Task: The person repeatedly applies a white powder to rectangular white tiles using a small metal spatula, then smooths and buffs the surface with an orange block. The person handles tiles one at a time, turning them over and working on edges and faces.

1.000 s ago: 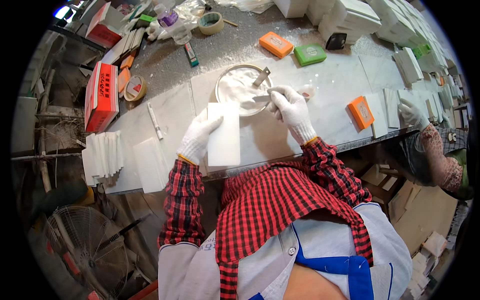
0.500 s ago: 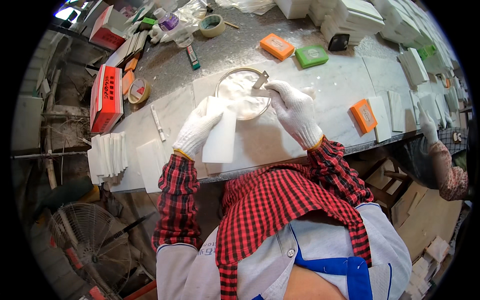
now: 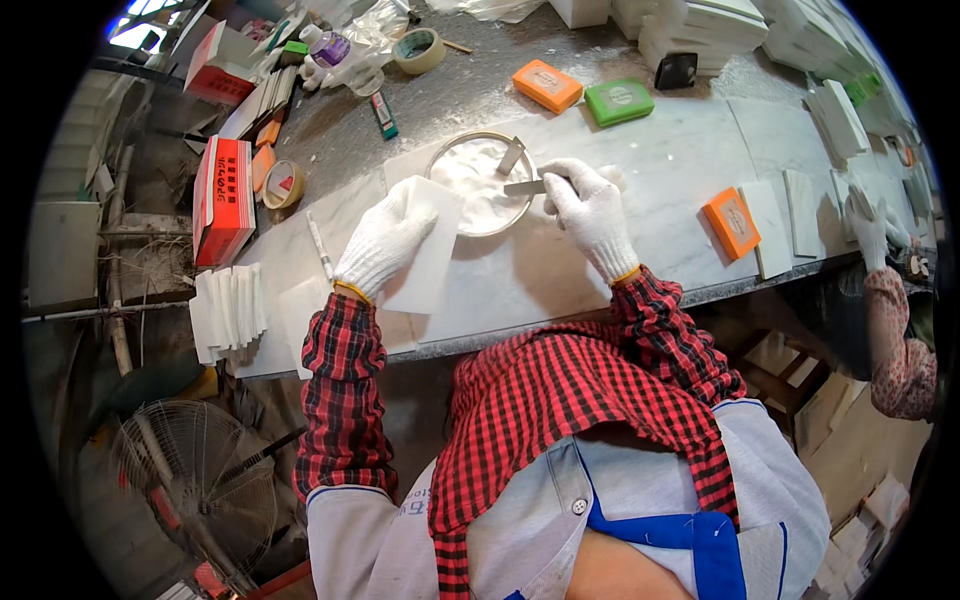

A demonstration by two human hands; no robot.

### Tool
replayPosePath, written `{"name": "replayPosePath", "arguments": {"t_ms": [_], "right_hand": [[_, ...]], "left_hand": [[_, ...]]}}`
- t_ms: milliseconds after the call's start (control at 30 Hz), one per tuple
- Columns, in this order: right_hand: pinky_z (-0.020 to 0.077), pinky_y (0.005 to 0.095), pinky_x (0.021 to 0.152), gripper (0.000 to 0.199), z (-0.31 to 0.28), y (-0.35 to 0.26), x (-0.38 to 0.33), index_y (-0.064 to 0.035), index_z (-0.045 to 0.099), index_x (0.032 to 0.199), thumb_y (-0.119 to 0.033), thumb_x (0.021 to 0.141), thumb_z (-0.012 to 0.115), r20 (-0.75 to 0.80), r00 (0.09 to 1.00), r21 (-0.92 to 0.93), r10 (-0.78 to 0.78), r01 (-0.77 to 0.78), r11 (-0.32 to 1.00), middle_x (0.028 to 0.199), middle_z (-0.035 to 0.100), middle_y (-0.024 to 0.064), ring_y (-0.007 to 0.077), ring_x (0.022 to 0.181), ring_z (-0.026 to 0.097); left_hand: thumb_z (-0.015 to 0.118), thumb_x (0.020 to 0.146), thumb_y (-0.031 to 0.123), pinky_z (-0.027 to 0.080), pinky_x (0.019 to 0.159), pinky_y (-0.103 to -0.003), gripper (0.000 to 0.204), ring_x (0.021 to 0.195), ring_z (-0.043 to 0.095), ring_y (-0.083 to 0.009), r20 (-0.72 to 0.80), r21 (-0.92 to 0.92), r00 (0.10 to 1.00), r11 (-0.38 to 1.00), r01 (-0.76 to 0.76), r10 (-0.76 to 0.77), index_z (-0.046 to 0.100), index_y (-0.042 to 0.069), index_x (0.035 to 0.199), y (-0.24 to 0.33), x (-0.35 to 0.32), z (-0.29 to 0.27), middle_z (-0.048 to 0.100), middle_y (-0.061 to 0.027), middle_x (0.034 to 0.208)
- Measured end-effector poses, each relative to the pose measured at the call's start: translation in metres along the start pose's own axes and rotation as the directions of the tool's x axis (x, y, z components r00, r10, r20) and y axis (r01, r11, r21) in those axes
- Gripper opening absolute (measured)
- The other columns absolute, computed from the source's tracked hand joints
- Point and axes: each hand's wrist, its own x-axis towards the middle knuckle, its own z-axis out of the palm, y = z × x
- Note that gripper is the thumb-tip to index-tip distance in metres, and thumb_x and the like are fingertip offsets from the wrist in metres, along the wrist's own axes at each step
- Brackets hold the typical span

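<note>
My left hand, in a white knit glove, grips a white rectangular tile by its upper left side, just left of a round tin. White paste fills the tin, and a short metal strip leans in it. In my gloved right hand is a small metal scraper, pinched between thumb and fingers. Its blade points left over the tin's right part. The scraper's far end is hidden in the glove.
Orange boxes and a green box lie behind and right. White tiles stand at left near a red carton and tape roll. Another person's gloved hand is far right. A fan stands lower left.
The tile in my left hand has turned and shifted left. The scraper has come apart from the metal strip in the tin, which it overlapped before.
</note>
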Motion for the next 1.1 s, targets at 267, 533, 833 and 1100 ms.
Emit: {"name": "replayPosePath", "arguments": {"t_ms": [267,533,833,1100], "right_hand": [[0.0562,0.032,0.069,0.018,0.016,-0.042,0.002,-0.0022,0.071,0.112,-0.008,0.095,0.067,0.029,0.941,0.061,-0.338,0.336,0.94,0.092,0.075,0.0163,0.023,0.076,0.074],[0.0567,0.0375,0.07,0.017,-0.024,-0.009,-0.013,-0.0106,0.072,0.108,-0.012,0.092,0.071,0.073,0.88,-0.36,-0.47,0.463,0.81,0.09,0.074,0.0117,0.0292,0.079,0.073],[0.0564,0.0395,0.067,0.019,-0.035,0.017,-0.034,-0.0131,0.074,0.108,-0.016,0.09,0.073,0.008,0.963,-0.339,-0.27,0.256,0.905,0.09,0.073,0.0141,0.0345,0.08,0.071],[0.053,0.0306,0.065,0.022,-0.09,0.027,-0.055,0.0009,0.072,0.107,-0.017,0.095,0.069,0.249,0.942,-0.243,0.227,-0.166,0.956,0.082,0.069,0.0075,0.0172,0.063,0.062]], "left_hand": [[0.063,0.097,0.017,0.048,0.097,-0.028,0.045,0.109,0.06,-0.0122,0.128,-0.23,0.989,0.968,0.104,-0.076,0.057,-0.001,0.138,0.008,-0.003,0.003,0.066,-0.0048,0.12],[0.064,0.093,0.024,0.054,0.088,-0.038,0.049,0.096,0.073,-0.0309,0.051,0.113,0.989,0.984,-0.141,0.136,0.058,0.005,0.137,0.019,-0.022,0.001,0.073,-0.0214,0.103],[0.069,0.093,0.017,0.049,0.101,-0.033,0.058,0.114,0.064,-0.0166,0.335,-0.084,0.939,0.995,-0.053,0.078,0.053,0.003,0.147,0.001,-0.037,0.039,0.069,-0.0135,0.127],[0.074,0.087,0.02,0.049,0.103,-0.033,0.061,0.117,0.065,-0.0199,0.382,-0.106,0.922,0.994,-0.027,0.066,0.056,0.002,0.143,-0.032,-0.024,0.085,0.069,-0.0136,0.129]]}}
